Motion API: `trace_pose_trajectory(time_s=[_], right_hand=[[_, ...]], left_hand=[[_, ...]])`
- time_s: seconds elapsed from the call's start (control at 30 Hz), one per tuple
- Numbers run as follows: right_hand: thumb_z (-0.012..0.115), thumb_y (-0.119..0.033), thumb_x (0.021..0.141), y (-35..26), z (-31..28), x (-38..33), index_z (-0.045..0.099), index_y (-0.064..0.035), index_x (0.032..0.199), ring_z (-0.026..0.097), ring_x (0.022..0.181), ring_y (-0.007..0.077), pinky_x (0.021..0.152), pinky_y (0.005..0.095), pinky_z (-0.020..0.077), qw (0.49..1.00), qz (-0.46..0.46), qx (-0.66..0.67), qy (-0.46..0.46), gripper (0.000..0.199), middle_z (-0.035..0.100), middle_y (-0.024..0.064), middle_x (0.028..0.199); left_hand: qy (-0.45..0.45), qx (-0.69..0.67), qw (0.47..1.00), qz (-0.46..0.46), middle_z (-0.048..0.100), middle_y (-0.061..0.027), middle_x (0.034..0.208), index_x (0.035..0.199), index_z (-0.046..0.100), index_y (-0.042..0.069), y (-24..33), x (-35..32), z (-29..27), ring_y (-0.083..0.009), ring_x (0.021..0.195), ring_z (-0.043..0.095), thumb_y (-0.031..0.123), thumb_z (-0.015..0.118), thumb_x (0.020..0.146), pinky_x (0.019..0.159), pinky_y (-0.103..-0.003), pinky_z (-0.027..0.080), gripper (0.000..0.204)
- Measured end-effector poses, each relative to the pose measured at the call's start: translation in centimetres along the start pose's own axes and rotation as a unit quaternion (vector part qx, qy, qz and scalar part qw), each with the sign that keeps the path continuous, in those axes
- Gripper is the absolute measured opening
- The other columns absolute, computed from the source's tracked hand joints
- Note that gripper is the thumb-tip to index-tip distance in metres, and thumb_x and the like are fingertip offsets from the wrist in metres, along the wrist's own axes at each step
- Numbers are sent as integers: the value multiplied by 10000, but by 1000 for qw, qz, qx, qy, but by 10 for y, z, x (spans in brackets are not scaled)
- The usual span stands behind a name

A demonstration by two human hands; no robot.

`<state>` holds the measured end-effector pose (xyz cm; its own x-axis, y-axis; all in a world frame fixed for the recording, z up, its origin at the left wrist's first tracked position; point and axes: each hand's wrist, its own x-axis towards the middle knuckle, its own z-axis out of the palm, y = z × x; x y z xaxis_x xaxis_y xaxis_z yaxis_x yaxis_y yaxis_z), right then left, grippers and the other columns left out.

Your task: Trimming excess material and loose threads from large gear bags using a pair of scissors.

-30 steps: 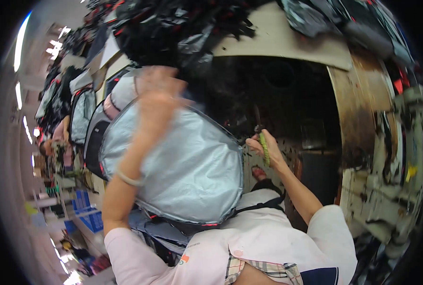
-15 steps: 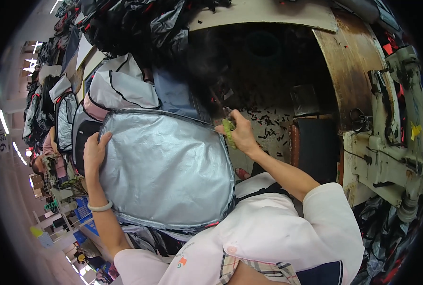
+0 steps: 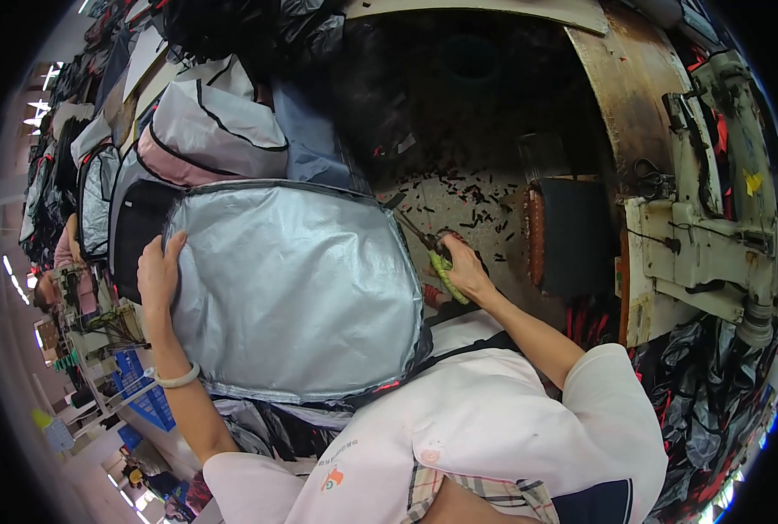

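A large silver-lined bag piece (image 3: 297, 288) with a dark bound edge lies across my lap. My left hand (image 3: 158, 275) grips its left edge, thumb on the silver side, beside a black panel (image 3: 140, 227). Part of the left fingers' hold is hidden by the fabric. My right hand (image 3: 469, 272) is closed round a pair of scissors (image 3: 417, 229) with a green-wrapped handle. Their blades point up and left toward the upper right corner of the bag piece, where a short dark strap end (image 3: 395, 201) sticks out. The blades look just apart from that edge.
More silver and pink bag pieces (image 3: 219, 131) are heaped beyond the panel. Dark scraps (image 3: 468, 201) litter the floor. A dark-topped stool (image 3: 572, 236) stands at right, near a sewing machine (image 3: 703, 253) and another pair of scissors (image 3: 653, 179). Another person (image 3: 70, 253) sits far left.
The scissors have drawn back from the bag's upper right edge, moving right and down with my right hand. My left hand still holds the left edge; the whole view has shifted slightly.
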<state>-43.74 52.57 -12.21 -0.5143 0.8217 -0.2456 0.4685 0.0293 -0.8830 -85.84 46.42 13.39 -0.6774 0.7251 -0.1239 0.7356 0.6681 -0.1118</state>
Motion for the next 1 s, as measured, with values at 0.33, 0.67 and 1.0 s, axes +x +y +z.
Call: trace_pose_trajectory(time_s=[0.33, 0.67, 1.0], right_hand=[[598, -336, 788, -30, -14, 12, 459, 1, 896, 534, 874, 399, 728, 450, 420, 995, -7, -98, 6, 380, 556, 182, 885], [644, -360, 777, -31, -13, 29, 516, 10, 720, 580, 587, 329, 552, 403, 437, 980, -135, -138, 43, 396, 526, 196, 622], [715, -151, 759, -131, -78, 93, 511, -41, 783, 483, 654, 75, 601, 222, 404, 952, -86, 292, -29, 233, 516, -7, 684]], left_hand=[[19, 10, 1000, -8, 588, -264, 1039, 1114, 561, -44, -5, -20, -2, -410, 1008, 546, 512, 493, 842, 850, -446, 425, 622], [96, 11, 995, 35, 562, -288, 771, 793, 551, -57, 22, -43, -31, -444, 788, 552, 400, 528, 858, 659, -471, 410, 462], [129, -129, 978, 100, 429, -213, 580, 694, 467, -55, 94, -97, -161, -299, 504, 380, 213, 533, 880, 516, -390, 316, 333]])
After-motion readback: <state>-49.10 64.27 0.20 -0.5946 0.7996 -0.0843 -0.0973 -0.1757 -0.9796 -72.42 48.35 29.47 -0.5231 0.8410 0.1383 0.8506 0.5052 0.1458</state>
